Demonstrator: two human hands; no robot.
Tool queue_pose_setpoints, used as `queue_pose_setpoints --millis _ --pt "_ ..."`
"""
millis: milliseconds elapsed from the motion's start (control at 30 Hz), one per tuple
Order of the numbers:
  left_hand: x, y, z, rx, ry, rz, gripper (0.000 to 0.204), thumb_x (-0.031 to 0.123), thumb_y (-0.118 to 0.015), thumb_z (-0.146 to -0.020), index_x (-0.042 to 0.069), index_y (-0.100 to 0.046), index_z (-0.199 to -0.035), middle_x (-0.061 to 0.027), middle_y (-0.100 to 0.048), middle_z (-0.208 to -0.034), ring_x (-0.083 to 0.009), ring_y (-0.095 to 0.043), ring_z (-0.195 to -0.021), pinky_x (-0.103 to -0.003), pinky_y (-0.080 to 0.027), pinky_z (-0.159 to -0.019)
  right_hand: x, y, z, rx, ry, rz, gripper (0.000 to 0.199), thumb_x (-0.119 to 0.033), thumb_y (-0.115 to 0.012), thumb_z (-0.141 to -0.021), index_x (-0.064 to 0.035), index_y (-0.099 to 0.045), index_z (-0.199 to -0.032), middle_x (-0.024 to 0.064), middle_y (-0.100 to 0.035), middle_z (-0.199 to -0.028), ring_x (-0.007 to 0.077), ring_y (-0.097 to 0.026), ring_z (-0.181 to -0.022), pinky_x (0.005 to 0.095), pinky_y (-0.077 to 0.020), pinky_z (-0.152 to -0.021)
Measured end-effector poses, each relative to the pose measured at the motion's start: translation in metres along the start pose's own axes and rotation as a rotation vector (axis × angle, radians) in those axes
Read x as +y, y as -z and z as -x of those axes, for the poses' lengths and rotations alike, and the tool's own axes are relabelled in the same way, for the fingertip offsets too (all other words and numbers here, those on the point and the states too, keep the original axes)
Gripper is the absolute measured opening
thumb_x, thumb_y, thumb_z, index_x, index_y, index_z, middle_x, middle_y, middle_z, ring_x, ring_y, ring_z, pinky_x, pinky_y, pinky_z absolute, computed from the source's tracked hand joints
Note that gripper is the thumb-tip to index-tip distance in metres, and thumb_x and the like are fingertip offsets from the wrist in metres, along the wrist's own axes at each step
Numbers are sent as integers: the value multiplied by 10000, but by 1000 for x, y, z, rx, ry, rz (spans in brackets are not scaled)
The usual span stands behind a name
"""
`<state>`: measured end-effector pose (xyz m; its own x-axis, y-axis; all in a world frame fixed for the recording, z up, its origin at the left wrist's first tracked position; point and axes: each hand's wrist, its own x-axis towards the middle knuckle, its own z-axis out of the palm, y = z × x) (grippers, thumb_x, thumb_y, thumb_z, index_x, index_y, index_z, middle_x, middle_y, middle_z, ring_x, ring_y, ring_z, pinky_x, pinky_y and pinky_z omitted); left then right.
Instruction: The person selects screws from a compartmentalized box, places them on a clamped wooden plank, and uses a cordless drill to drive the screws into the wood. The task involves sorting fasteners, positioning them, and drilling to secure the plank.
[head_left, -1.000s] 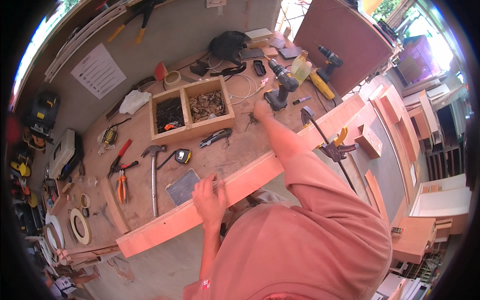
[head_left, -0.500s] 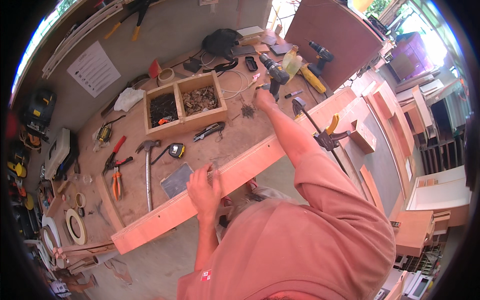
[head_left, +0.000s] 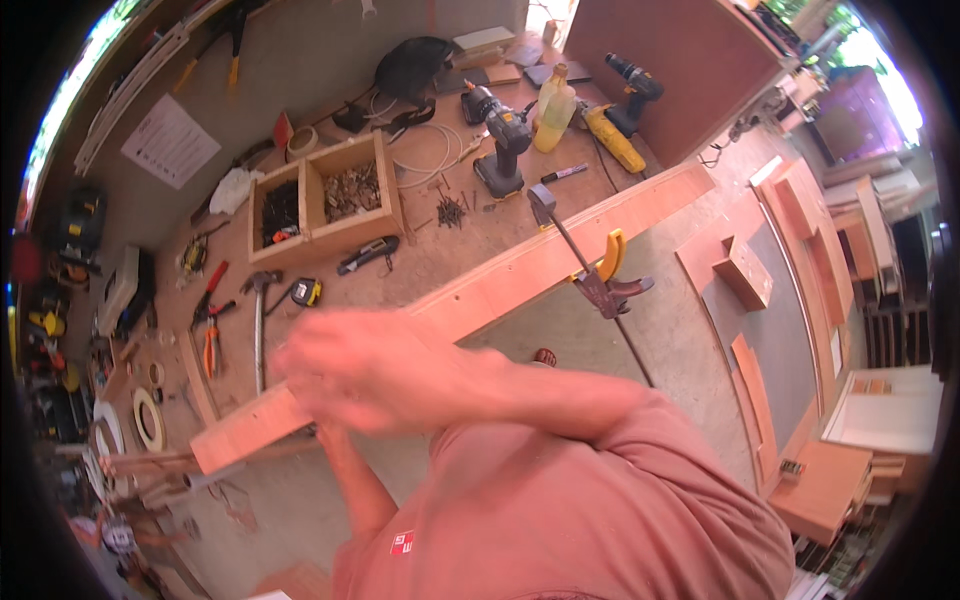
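Observation:
Smeared by motion, my right hand (head_left: 385, 365) is over the left part of a long wooden board (head_left: 500, 290) along the bench's front edge. My left hand is mostly hidden behind it; its forearm (head_left: 352, 475) rises from below to the board. How the fingers of either hand are held does not show. A bar clamp (head_left: 600, 290) with a yellow handle grips the board's right part. Beyond the board, a cordless drill (head_left: 505, 140) stands upright on its battery, apart from my hands. Loose screws (head_left: 450, 210) lie in a small pile near it.
A two-part wooden box (head_left: 315, 232) of screws and chips sits on the bench. Around it lie a hammer (head_left: 260, 310), pliers (head_left: 211, 345), a tape measure (head_left: 306, 292), a utility knife (head_left: 368, 255) and a marker (head_left: 565, 172). Another drill (head_left: 632, 90) and a bottle (head_left: 555, 115) stand behind.
My right hand has let go of the drill and come back left over the board, in front of my left hand. The drill now stands on the bench. The view has shifted.

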<state>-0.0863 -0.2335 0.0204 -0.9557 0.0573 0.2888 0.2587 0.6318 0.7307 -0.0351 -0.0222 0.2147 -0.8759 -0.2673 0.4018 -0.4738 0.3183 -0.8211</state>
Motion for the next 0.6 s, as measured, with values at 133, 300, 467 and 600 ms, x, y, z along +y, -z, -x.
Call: queue_pose_setpoints --millis 133,300,467,600 --pt "43 -13 18 323 -122 -74 335 190 -718 -918 -11 -663 -1181 -142 -677 -1008 -258 -635 -925 -372 -522 -840 -11 122 115 -201 8 -2 321 -228 -737 -880 -96 -656 -1162 107 -666 -1059 328 -659 -1001 425 -561 -793" --pt "174 -94 78 -79 -200 140 431 208 -789 -868 35 -652 -1239 -118 -661 -1069 -248 -634 -944 -375 -520 -875 63 251 237 464 -524 443 319 -39 -754 -838 -39 -680 -1148 97 -715 -1066 266 -690 -971 364 -534 -855" --pt "242 -146 101 -367 -327 206 656 270 -844 -791 48 -588 -1353 -156 -576 -1283 -334 -553 -1175 -431 -462 -987 166 286 270 234 -434 763 449 -178 -781 -839 -67 -628 -1247 121 -591 -1311 311 -580 -1190 442 -431 -1049" --pt "224 -147 94 -350 -410 -97 767 391 -844 -777 44 -559 -1399 -162 -555 -1327 -367 -482 -1289 -475 -374 -1095 215 263 269 252 -366 858 469 -307 -786 -828 -89 -638 -1216 126 -567 -1335 311 -562 -1206 490 -370 -1107"
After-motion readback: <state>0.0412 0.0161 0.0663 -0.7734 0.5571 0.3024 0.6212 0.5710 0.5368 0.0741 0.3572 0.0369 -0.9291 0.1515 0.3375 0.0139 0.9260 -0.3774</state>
